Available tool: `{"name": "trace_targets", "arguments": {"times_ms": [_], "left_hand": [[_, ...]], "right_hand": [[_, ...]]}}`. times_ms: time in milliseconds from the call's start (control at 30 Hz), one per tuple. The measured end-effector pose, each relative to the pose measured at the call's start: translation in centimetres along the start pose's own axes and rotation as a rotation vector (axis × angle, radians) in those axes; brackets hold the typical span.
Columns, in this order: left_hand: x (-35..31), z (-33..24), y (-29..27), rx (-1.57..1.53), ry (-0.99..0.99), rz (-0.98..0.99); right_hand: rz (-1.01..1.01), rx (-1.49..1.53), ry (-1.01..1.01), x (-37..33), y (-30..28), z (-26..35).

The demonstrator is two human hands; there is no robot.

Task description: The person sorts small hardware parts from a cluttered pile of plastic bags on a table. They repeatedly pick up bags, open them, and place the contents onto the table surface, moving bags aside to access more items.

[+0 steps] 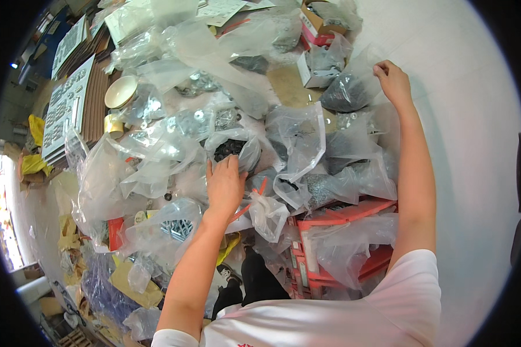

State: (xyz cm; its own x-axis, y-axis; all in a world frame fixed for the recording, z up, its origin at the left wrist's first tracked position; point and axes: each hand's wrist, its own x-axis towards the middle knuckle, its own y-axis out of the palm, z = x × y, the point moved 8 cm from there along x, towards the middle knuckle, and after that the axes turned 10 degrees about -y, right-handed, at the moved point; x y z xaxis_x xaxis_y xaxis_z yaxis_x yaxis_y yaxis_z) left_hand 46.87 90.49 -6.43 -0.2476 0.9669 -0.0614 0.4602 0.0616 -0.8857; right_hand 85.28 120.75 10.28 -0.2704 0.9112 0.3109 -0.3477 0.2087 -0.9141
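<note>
Plastic film (371, 62) is pinched between the thumb and fingers of the right hand (395, 84), at the upper edge of a bag of dark parts (347, 93), which sits just left of and below that hand. Nearer the body, the left hand (226, 184) bends its fingers over the near rim of an opened bag of black pieces (230, 149); the pieces lie right beyond the fingertips, but whether these grip or merely rest cannot be told.

Translucent bags of small hardware crowd the pale surface (182, 105) all around, among them a bag of screws (178, 229) left of the left forearm. Farther left are a cream bowl (121, 91) and stacked boards (69, 110); a white box (312, 72) stands beyond the bag of dark parts. Below, a red rack (347, 215) faces the person, and pale floor (463, 185) spreads to the right.

Cloudy film blurs many bags' contents, bags cover most of the surface, and the dark fisheye rim cuts off the room's edges.
</note>
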Motion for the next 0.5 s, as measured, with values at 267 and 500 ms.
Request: {"name": "trace_targets", "arguments": {"times_ms": [267, 500], "left_hand": [[-0.5, -0.3, 0.1, 0.001, 0.063, 0.003], [-0.4, -0.3, 0.4, 0.061, 0.051, 0.036]], "right_hand": [[0.012, -0.03, 0.047, -0.5, 0.4, -1.3], [-0.362, -0.189, -0.254, -3.8, -3.1, 9.3]]}}
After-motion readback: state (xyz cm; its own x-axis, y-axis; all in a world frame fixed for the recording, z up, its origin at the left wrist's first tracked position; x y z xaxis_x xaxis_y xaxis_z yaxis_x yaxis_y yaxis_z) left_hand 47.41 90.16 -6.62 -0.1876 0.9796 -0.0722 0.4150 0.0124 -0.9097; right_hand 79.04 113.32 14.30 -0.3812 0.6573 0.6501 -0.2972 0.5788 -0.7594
